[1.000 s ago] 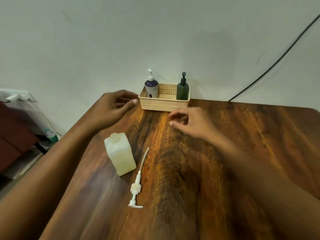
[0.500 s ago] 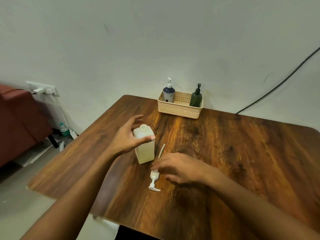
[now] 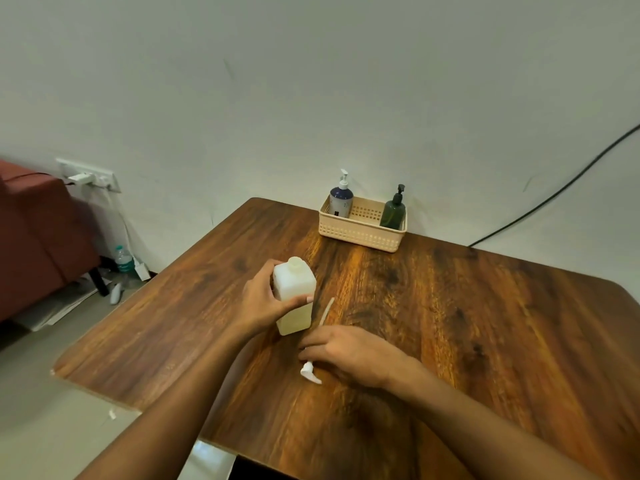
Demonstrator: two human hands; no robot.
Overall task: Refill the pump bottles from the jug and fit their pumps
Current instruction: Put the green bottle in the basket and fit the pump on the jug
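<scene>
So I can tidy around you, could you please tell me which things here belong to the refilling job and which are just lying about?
Job: white bottle, gripped by the left hand; loose pump under the right hand; blue pump bottle and green pump bottle in the basket.
Lying about: water bottle; wall socket; red sofa.

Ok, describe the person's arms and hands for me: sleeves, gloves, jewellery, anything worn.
Both arms are bare for all of their length in view: no sleeve reaches the left forearm or the right forearm. The left hand and the right hand wear no gloves. No watch, band or bracelet shows at either wrist, and no ring on the fingers that can be seen.
</scene>
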